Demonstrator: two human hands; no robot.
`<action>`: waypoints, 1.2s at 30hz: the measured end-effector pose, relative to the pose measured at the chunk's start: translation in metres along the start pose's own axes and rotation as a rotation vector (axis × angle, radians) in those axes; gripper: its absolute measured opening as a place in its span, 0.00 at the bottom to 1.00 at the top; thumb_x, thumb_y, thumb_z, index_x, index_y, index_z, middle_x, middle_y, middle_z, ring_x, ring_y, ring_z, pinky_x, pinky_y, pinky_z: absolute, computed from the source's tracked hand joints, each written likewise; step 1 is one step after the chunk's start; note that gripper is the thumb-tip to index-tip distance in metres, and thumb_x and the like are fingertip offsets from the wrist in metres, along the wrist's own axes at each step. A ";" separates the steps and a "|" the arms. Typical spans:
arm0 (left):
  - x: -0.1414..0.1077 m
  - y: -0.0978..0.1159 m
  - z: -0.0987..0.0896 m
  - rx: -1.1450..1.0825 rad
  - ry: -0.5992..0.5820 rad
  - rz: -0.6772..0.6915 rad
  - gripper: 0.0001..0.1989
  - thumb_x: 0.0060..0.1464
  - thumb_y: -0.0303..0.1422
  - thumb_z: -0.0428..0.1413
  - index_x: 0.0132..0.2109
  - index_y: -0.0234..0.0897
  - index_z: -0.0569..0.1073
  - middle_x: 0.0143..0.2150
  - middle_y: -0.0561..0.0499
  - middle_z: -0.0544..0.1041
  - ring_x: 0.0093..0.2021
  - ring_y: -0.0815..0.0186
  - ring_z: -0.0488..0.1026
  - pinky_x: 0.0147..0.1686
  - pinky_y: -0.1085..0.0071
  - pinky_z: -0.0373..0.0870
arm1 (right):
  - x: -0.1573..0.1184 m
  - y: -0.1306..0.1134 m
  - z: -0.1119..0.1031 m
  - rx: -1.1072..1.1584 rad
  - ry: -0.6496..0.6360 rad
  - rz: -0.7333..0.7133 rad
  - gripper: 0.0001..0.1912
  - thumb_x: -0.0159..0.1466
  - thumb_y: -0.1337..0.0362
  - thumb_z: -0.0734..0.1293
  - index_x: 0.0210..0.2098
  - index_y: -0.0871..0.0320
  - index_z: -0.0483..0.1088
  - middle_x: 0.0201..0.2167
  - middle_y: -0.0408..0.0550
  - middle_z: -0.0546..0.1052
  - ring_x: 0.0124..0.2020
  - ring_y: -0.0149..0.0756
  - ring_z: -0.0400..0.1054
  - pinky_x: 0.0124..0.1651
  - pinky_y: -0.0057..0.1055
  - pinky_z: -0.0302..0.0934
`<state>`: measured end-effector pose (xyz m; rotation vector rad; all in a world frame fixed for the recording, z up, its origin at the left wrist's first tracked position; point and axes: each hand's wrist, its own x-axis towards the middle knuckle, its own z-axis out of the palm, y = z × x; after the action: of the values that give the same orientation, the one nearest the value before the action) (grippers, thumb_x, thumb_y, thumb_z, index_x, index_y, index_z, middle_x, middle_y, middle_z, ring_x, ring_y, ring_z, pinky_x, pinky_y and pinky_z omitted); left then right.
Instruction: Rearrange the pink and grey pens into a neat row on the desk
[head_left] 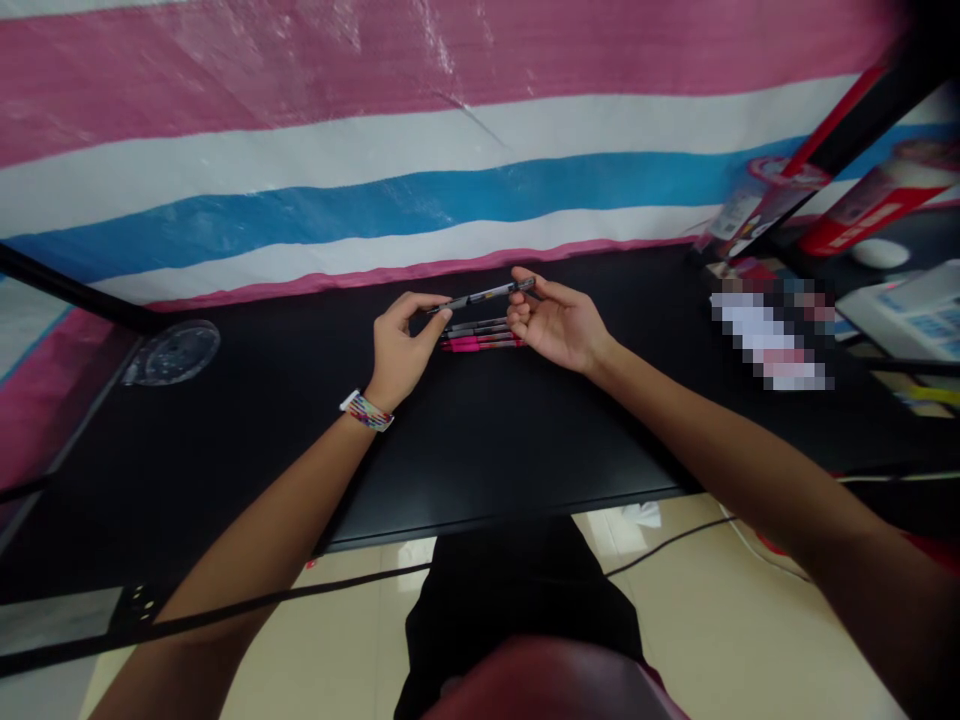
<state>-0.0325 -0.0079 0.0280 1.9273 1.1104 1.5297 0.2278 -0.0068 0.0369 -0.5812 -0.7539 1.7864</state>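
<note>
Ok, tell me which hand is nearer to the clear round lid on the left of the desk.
Left. The left hand is closer to the clear lid, though apart from it; the right hand lies farther right.

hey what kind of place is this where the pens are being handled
Probably a home or small-shop desk: a black table set against a striped plastic sheet, pens lying on it, a white computer mouse and red boxes at the right.

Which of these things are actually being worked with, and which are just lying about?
In use: grey pen, held at its ends by the left hand and right hand; the pens lying on the desk right under it.

Lying about: clear lid, red boxes, white mouse, cable.
</note>
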 end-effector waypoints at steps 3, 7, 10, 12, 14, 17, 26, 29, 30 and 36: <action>0.002 -0.001 -0.003 0.016 0.001 0.004 0.12 0.66 0.45 0.68 0.49 0.45 0.87 0.47 0.47 0.87 0.49 0.57 0.83 0.55 0.59 0.78 | 0.000 0.000 -0.001 -0.091 -0.013 -0.032 0.10 0.68 0.58 0.75 0.49 0.50 0.79 0.36 0.43 0.81 0.38 0.34 0.78 0.53 0.36 0.79; 0.003 -0.002 -0.004 0.026 -0.004 -0.006 0.12 0.67 0.44 0.68 0.50 0.44 0.87 0.48 0.47 0.87 0.49 0.57 0.83 0.55 0.59 0.79 | 0.001 -0.002 -0.004 -0.299 -0.002 -0.125 0.16 0.70 0.47 0.74 0.49 0.50 0.82 0.40 0.47 0.84 0.41 0.39 0.80 0.52 0.42 0.79; 0.003 -0.004 -0.004 0.069 -0.015 -0.017 0.10 0.66 0.42 0.68 0.50 0.44 0.87 0.48 0.47 0.88 0.49 0.58 0.84 0.56 0.59 0.79 | 0.003 -0.003 -0.011 -0.600 0.027 -0.306 0.16 0.67 0.49 0.77 0.47 0.52 0.84 0.40 0.49 0.85 0.39 0.40 0.80 0.52 0.43 0.78; 0.004 -0.007 -0.004 0.093 -0.048 -0.038 0.09 0.67 0.39 0.67 0.50 0.45 0.87 0.50 0.47 0.89 0.50 0.57 0.84 0.56 0.58 0.80 | 0.006 -0.002 -0.019 -0.832 0.057 -0.443 0.13 0.67 0.53 0.77 0.47 0.52 0.85 0.41 0.49 0.86 0.42 0.43 0.81 0.53 0.45 0.77; 0.005 -0.009 -0.004 0.100 -0.087 -0.082 0.09 0.68 0.37 0.65 0.52 0.45 0.87 0.51 0.47 0.89 0.51 0.57 0.85 0.57 0.57 0.80 | 0.008 -0.002 -0.026 -1.031 0.079 -0.541 0.13 0.69 0.56 0.75 0.51 0.51 0.84 0.44 0.48 0.87 0.46 0.46 0.82 0.55 0.47 0.76; 0.006 -0.013 -0.005 0.125 -0.114 -0.140 0.09 0.67 0.35 0.64 0.50 0.43 0.87 0.50 0.47 0.89 0.51 0.56 0.86 0.58 0.55 0.80 | 0.011 -0.001 -0.034 -1.289 0.091 -0.616 0.10 0.70 0.61 0.72 0.50 0.51 0.83 0.45 0.48 0.87 0.48 0.49 0.82 0.56 0.49 0.75; 0.006 -0.017 -0.005 0.329 -0.167 -0.123 0.06 0.65 0.31 0.66 0.45 0.45 0.89 0.47 0.48 0.90 0.49 0.54 0.85 0.58 0.51 0.78 | 0.011 0.000 -0.036 -1.671 0.039 -0.582 0.14 0.74 0.68 0.66 0.49 0.53 0.84 0.50 0.52 0.88 0.54 0.56 0.79 0.62 0.54 0.69; 0.006 -0.016 -0.005 0.361 -0.182 -0.125 0.07 0.66 0.32 0.65 0.46 0.47 0.89 0.46 0.49 0.89 0.48 0.54 0.84 0.58 0.51 0.77 | 0.010 0.001 -0.036 -1.700 0.054 -0.564 0.15 0.74 0.69 0.65 0.50 0.53 0.84 0.50 0.52 0.87 0.54 0.56 0.79 0.64 0.54 0.69; 0.006 -0.016 -0.005 0.375 -0.187 -0.131 0.07 0.66 0.32 0.65 0.46 0.48 0.89 0.46 0.49 0.89 0.48 0.54 0.83 0.58 0.51 0.76 | 0.009 0.001 -0.035 -1.706 0.059 -0.564 0.15 0.74 0.69 0.65 0.50 0.54 0.85 0.50 0.52 0.87 0.54 0.56 0.79 0.64 0.54 0.69; 0.006 -0.015 -0.005 0.441 -0.225 -0.173 0.08 0.68 0.35 0.64 0.47 0.49 0.89 0.46 0.48 0.88 0.49 0.53 0.81 0.61 0.48 0.74 | 0.008 0.001 -0.034 -1.704 0.086 -0.531 0.17 0.72 0.69 0.64 0.49 0.53 0.85 0.50 0.52 0.87 0.55 0.55 0.78 0.65 0.55 0.69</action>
<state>-0.0414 0.0047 0.0213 2.1464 1.5591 1.0050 0.2487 0.0075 0.0132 -1.3077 -2.0608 0.2673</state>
